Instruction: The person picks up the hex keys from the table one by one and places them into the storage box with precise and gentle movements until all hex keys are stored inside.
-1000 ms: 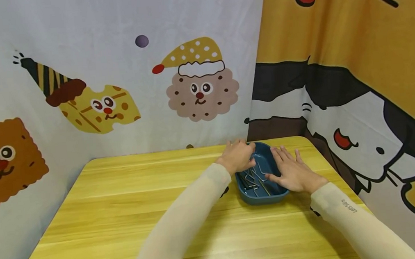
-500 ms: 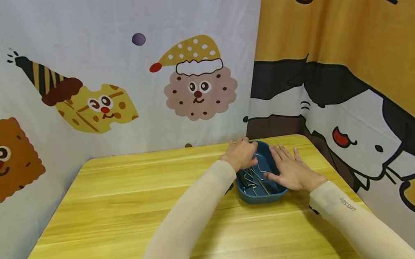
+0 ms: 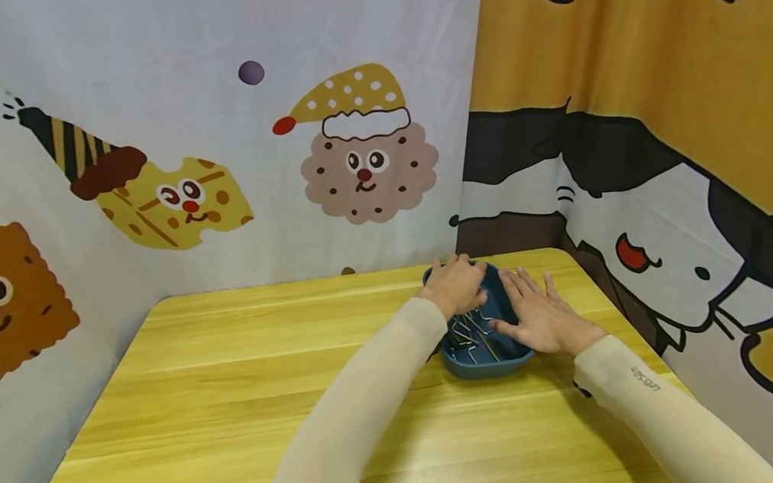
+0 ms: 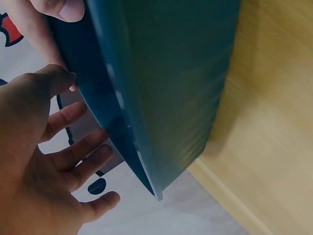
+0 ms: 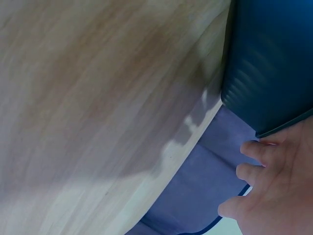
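A dark blue plastic box (image 3: 487, 369) stands near the far right of the wooden table, holding several thin bent metal rods (image 3: 467, 334) that look like hex keys. My left hand (image 3: 455, 285) is over its far left part, the fingers loosely bent and spread. Nothing shows in that hand in the left wrist view, where the left fingers (image 4: 85, 164) hang over the opening. My right hand (image 3: 546, 316) lies flat along the right rim, fingers straight and thumb reaching inward. The right wrist view shows the box's outer wall (image 5: 269, 63) beside that palm.
The wooden table (image 3: 233, 378) stretches to the left and front of the box. Behind it hangs a white printed curtain (image 3: 190, 44), and a yellow one (image 3: 676, 78) stands close on the right side.
My left hand has shifted a little to the right, further over the box, so its far left corner now shows. The right hand keeps its place on the rim. The head view has turned slightly.
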Tool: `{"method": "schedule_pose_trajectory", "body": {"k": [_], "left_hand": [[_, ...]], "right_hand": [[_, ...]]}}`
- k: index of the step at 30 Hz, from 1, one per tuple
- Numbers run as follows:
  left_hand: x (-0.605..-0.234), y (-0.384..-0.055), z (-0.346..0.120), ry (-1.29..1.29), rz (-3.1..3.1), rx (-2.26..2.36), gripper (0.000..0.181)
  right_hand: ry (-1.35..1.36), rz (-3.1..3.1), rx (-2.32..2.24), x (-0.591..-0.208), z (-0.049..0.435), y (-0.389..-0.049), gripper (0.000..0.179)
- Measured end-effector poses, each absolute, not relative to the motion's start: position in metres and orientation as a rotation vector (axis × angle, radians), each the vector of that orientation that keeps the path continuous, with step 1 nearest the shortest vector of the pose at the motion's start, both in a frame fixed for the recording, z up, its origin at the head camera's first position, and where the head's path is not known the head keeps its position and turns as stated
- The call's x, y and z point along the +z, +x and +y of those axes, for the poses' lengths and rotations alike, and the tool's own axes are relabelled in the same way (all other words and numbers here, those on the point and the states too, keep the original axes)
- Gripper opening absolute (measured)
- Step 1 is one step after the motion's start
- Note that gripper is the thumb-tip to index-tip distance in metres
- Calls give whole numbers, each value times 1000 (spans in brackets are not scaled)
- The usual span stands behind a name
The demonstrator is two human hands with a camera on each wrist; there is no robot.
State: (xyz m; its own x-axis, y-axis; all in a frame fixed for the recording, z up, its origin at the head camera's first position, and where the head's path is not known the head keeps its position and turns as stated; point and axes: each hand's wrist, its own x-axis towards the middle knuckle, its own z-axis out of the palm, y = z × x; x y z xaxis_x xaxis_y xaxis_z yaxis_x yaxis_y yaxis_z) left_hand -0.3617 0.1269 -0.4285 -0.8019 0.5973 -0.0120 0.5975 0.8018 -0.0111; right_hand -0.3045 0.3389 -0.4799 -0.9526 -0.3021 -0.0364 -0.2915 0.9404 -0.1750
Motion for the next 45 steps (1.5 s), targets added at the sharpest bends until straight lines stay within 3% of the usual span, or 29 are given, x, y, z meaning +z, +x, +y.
{"method": "schedule_pose_trajectory", "body": {"k": [15, 45], "left_hand": [[-427, -356, 109, 977, 3013, 52, 48], [-426, -320, 16, 1027, 3074, 263, 36]], "right_hand": [[-468, 3033, -242, -476, 336, -305, 107], [-457, 3020, -248, -479, 337, -303, 110]]}}
